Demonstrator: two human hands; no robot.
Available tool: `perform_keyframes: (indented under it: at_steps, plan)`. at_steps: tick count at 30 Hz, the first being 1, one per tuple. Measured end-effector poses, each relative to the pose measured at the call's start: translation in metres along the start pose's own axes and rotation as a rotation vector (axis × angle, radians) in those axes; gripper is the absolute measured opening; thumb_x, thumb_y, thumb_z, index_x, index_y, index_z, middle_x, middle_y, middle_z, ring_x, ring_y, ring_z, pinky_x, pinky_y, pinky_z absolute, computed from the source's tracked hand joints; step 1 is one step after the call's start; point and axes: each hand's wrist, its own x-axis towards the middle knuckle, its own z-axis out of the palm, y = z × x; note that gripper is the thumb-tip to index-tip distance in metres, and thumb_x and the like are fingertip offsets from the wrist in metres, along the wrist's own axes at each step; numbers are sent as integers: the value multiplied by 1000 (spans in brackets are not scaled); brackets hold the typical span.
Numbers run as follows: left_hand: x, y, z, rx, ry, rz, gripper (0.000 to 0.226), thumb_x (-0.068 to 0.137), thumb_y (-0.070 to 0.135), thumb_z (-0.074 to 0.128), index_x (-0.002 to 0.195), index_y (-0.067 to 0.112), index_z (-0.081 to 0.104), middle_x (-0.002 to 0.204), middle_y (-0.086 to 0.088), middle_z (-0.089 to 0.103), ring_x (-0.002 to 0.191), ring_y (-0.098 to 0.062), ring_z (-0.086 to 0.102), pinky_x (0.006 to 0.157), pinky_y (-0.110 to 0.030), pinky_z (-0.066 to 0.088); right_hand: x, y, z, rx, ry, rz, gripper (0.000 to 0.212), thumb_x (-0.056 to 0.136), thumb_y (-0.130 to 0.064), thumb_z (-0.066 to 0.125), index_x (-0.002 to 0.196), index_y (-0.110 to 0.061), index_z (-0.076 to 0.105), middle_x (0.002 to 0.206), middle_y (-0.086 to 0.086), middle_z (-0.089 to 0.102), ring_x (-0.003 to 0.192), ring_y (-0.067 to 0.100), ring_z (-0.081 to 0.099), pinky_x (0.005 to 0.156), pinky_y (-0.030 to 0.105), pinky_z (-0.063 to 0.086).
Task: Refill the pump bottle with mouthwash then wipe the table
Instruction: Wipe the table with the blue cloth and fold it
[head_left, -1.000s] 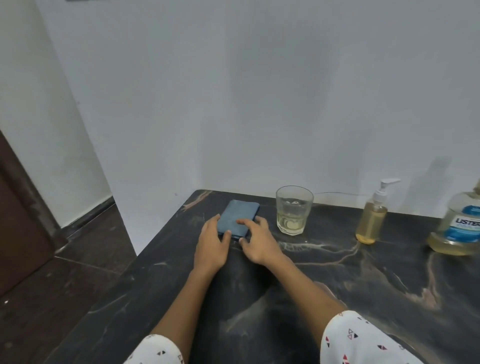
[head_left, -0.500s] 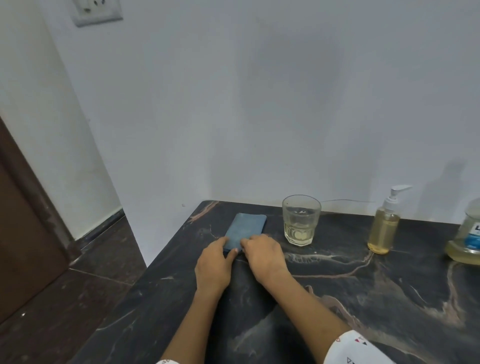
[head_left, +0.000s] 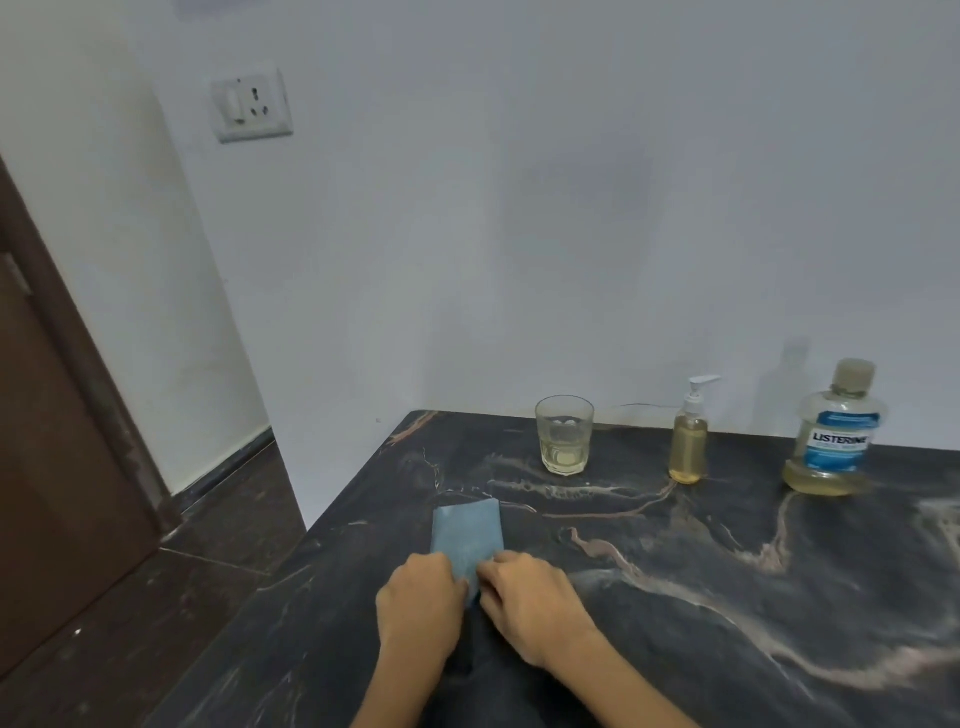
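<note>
A folded blue cloth (head_left: 467, 535) lies flat on the dark marble table (head_left: 701, 613) near its left edge. My left hand (head_left: 418, 605) and my right hand (head_left: 527, 605) both pinch the cloth's near end, side by side. Along the back wall stand a pump bottle (head_left: 689, 439) with yellowish liquid and a white pump, and to its right a Listerine mouthwash bottle (head_left: 835, 436), capped, with a little yellow liquid at its bottom. A clear glass (head_left: 564, 435) holding some pale liquid stands left of the pump bottle.
The table's left edge drops to a dark tiled floor (head_left: 156, 623). A brown door (head_left: 57, 467) is at far left. A wall socket (head_left: 252, 103) sits high on the white wall behind the table.
Both hands have dragged the blue cloth toward me, away from the glass and the back corner. The view has risen and swung right, showing the whole mouthwash bottle.
</note>
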Motion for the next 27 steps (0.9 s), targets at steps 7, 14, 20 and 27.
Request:
perform_keyframes:
  at_steps: [7, 14, 20, 27]
  plan:
    - [-98, 0, -7, 102, -19, -3, 22, 96, 32, 43, 108, 17, 55, 111, -1, 57, 102, -16, 58, 73, -25, 42, -78, -37, 1, -31, -68, -22, 20, 96, -28, 40, 107, -15, 52, 114, 4, 53, 98, 25, 56, 70, 31, 38]
    - [-180, -15, -12, 3, -21, -69, 25, 94, 40, 47, 104, 19, 55, 108, 1, 57, 98, -14, 58, 69, -24, 39, -145, -71, -5, -22, -104, -20, 14, 96, -18, 39, 105, -15, 48, 113, 5, 55, 97, 26, 57, 67, 31, 32]
    - [-214, -26, -9, -129, 22, -34, 21, 92, 39, 47, 96, 20, 55, 104, 3, 58, 96, -15, 56, 71, -25, 41, -154, -88, -25, 130, -114, 55, 31, 90, -27, 45, 118, -16, 53, 124, 5, 53, 111, 23, 51, 91, 33, 40]
    - [-237, -43, 8, -457, 74, 36, 38, 93, 26, 46, 129, 37, 40, 127, 22, 51, 119, 1, 45, 113, -35, 18, -126, -112, 7, 60, -201, 137, 53, 102, -36, 23, 150, -16, 15, 156, 19, 2, 144, 29, -5, 115, 42, -3]
